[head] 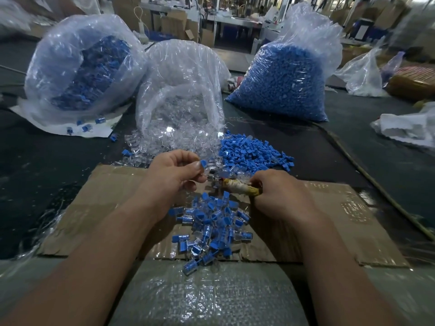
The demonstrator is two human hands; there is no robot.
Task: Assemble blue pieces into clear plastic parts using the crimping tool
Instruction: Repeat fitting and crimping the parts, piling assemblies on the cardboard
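The left hand pinches a blue-capped clear part over the cardboard sheet's far edge; the right hand grips the tape-wrapped crimping tool beside it. Assembled pieces lie heaped on the cardboard sheet.

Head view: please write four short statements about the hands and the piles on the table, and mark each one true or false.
1. The left hand pinches a part with blue in it. True.
2. The right hand holds nothing. False: it grips the tool.
3. The assembled parts lie on the cardboard. True.
4. The loose blue pieces lie left of the clear parts. False: they lie right of them.
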